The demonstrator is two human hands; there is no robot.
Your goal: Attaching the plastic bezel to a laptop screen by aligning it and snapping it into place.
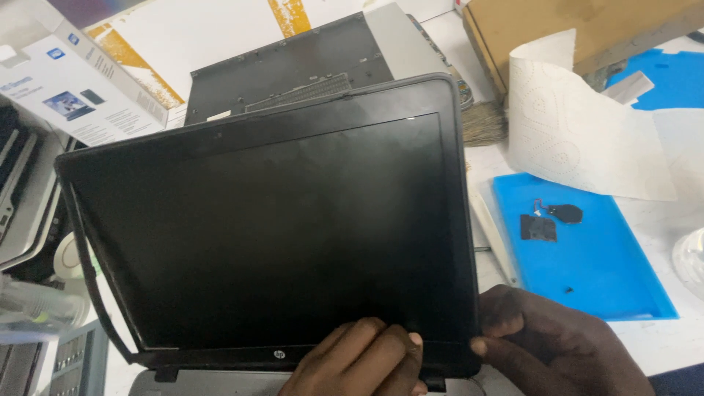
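Note:
A black laptop screen (271, 235) stands tilted in front of me, its display dark. The plastic bezel (92, 279) has come loose along the left edge and bows away from the panel. My left hand (359, 359) rests its fingers on the lower bezel near the middle of the screen's bottom edge. At the lower right corner of the lid, my right hand (557, 345) grips the frame with the thumb pressed against its outer edge. The laptop's grey base (191, 383) shows just below the hinge.
Another dark laptop (293, 70) lies upside down behind the screen. A blue mat (587, 257) with small black parts lies to the right, under a strip of paper towel (572, 125). A cardboard box (572, 29) sits at the back right, a white box (66, 73) at the left.

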